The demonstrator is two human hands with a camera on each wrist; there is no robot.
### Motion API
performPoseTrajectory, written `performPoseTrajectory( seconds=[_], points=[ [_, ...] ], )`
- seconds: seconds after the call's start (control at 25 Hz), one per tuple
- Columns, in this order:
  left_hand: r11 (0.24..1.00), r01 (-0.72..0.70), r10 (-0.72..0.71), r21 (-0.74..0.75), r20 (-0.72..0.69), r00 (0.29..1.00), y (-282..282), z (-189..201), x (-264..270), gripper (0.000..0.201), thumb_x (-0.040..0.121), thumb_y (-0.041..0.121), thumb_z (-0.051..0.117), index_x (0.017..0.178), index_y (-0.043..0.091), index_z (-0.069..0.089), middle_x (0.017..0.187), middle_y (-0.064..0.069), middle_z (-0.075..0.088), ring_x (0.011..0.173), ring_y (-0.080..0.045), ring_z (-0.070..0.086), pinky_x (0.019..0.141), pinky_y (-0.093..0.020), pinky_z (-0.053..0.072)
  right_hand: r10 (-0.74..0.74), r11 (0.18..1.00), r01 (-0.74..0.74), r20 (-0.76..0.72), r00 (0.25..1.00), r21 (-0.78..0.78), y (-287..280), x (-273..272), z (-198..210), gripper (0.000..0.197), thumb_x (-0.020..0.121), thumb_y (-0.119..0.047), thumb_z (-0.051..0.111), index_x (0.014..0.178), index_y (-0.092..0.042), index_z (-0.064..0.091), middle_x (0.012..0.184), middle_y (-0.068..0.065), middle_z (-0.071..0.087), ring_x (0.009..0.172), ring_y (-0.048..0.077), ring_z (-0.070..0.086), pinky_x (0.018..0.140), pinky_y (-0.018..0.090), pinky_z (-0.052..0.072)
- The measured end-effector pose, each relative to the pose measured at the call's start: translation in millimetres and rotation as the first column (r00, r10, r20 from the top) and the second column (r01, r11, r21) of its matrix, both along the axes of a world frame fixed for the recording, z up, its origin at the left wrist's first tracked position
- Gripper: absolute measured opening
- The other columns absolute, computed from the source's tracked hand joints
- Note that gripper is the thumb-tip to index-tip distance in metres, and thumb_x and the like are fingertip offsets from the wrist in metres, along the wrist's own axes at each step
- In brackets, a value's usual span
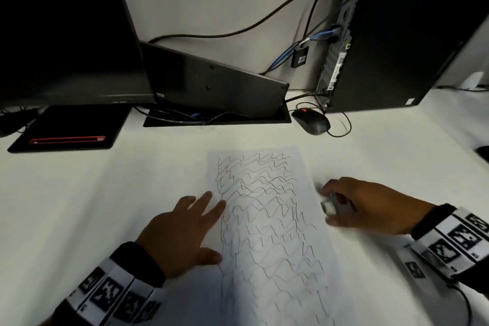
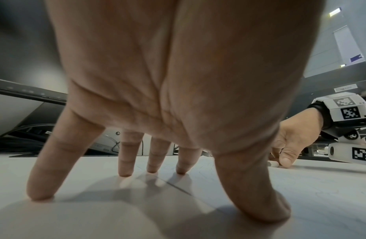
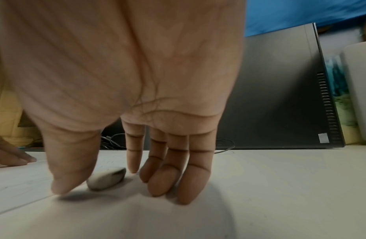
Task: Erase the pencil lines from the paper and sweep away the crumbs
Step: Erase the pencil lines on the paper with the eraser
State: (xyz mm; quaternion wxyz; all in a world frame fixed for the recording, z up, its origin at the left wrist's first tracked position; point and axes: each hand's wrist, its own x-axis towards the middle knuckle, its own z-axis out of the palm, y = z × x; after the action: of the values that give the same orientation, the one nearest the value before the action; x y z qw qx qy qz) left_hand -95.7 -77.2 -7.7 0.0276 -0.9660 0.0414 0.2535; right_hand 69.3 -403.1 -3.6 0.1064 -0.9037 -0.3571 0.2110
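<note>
— Where is the paper?

— The paper (image 1: 267, 233) lies flat on the white table (image 1: 105, 193), in the lower middle of the head view, covered from top to bottom with wavy pencil lines (image 1: 254, 180).

— And the left hand?

— The left hand (image 1: 182, 233) sits at the sheet's left edge, fingers straight and spread, grasping nothing. In the left wrist view its fingertips (image 2: 124, 173) touch down on the surface, with the paper's edge running under them.

— What about the eraser?

— The eraser (image 3: 106, 178), a small worn whitish lump with dark smudges, lies just past the paper's right edge, in the right middle of the head view. The right hand (image 1: 370, 206) hovers over it with relaxed, slightly bent fingers. In the right wrist view the eraser lies on the table between thumb and forefinger, with neither closed on it, so the hand is released.

— Anything else around?

— A monitor (image 1: 66, 29) at upper left, a computer tower (image 1: 397, 34) at upper right, and a black mouse (image 1: 311, 120) between them.
</note>
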Motion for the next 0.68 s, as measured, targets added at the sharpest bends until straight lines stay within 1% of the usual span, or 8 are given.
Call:
performPoseTrajectory(
  seconds=[0.08,0.16,0.32,0.4,0.48,0.52,0.6,0.68],
  points=[
    [1.000,0.005,-0.005,0.006,0.001,1.000,-2.4,1.1,-2.7,0.099,0.081,0.083,0.033,0.154,0.038,-0.017,0.164,0.004,-0.019,0.153,-0.021,-0.005,0.109,-0.039,0.039,0.001,1.000,-0.001,-0.004,1.000,0.006,-0.8,-2.3,1.7,0.041,0.079,-0.059,0.064,0.112,-0.041,0.047,0.093,-0.016,0.051,0.080,0.001,0.053,0.072,0.016,0.042],
    [1.000,0.015,-0.015,0.018,-0.005,1.000,-3.8,2.6,-4.2,0.099,0.080,0.083,0.031,0.154,0.038,-0.017,0.164,0.004,-0.019,0.153,-0.022,-0.005,0.109,-0.039,0.039,-0.003,1.000,0.003,0.001,1.000,0.014,-2.0,-4.0,0.5,0.040,0.080,-0.058,0.064,0.111,-0.041,0.047,0.093,-0.015,0.052,0.080,0.001,0.054,0.072,0.016,0.043],
    [0.999,0.030,-0.030,0.024,-0.015,0.999,-3.1,2.9,-3.7,0.107,0.068,0.089,0.021,0.154,0.037,-0.017,0.165,0.002,-0.017,0.153,-0.023,-0.004,0.109,-0.040,0.040,-0.013,1.000,0.013,-0.002,1.000,0.017,-0.2,-8.6,1.6,0.037,0.081,-0.058,0.063,0.109,-0.040,0.049,0.092,-0.014,0.052,0.079,0.002,0.054,0.071,0.016,0.042],
    [1.000,0.018,-0.018,0.018,-0.019,1.000,-3.9,1.6,-4.9,0.103,0.073,0.086,0.024,0.155,0.037,-0.016,0.165,0.003,-0.016,0.153,-0.022,-0.004,0.109,-0.041,0.039,-0.002,1.000,0.002,0.007,1.000,0.026,2.3,-11.9,2.2,0.031,0.082,-0.055,0.063,0.105,-0.038,0.051,0.090,-0.015,0.051,0.078,0.002,0.053,0.071,0.016,0.041],
    [1.000,0.004,-0.004,0.012,-0.021,1.000,-5.4,1.8,-6.4,0.104,0.072,0.087,0.022,0.155,0.038,-0.015,0.165,0.003,-0.016,0.152,-0.022,-0.004,0.110,-0.042,0.038,0.012,0.999,-0.013,0.024,1.000,0.031,4.9,-14.2,1.3,0.022,0.085,-0.049,0.062,0.099,-0.036,0.051,0.089,-0.015,0.052,0.078,0.003,0.053,0.071,0.019,0.043],
    [1.000,0.000,0.001,0.015,-0.022,1.000,-6.2,1.9,-6.8,0.102,0.073,0.087,0.023,0.155,0.038,-0.015,0.165,0.003,-0.016,0.152,-0.023,-0.003,0.111,-0.042,0.037,0.008,0.999,-0.009,0.024,1.000,0.034,5.6,-13.6,0.4,0.017,0.086,-0.045,0.062,0.095,-0.035,0.050,0.088,-0.014,0.053,0.077,0.004,0.053,0.071,0.020,0.044],
    [1.000,-0.002,0.002,0.017,-0.006,1.000,-8.0,2.7,-8.5,0.098,0.083,0.081,0.035,0.155,0.037,-0.014,0.166,0.002,-0.015,0.152,-0.024,-0.002,0.112,-0.043,0.036,-0.011,1.000,0.011,0.006,1.000,0.027,5.3,-12.9,1.2,0.013,0.086,-0.037,0.061,0.087,-0.033,0.049,0.085,-0.012,0.055,0.075,0.006,0.052,0.068,0.021,0.045],
    [1.000,-0.005,0.005,0.022,0.000,1.000,-12.6,4.0,-12.4,0.097,0.086,0.078,0.040,0.155,0.036,-0.013,0.166,0.001,-0.013,0.152,-0.026,0.000,0.111,-0.045,0.036,-0.011,1.000,0.011,0.001,1.000,0.007,5.1,-13.3,5.2,0.013,0.085,-0.028,0.061,0.087,-0.034,0.050,0.086,-0.011,0.053,0.074,0.006,0.051,0.067,0.020,0.044]
  ],
)
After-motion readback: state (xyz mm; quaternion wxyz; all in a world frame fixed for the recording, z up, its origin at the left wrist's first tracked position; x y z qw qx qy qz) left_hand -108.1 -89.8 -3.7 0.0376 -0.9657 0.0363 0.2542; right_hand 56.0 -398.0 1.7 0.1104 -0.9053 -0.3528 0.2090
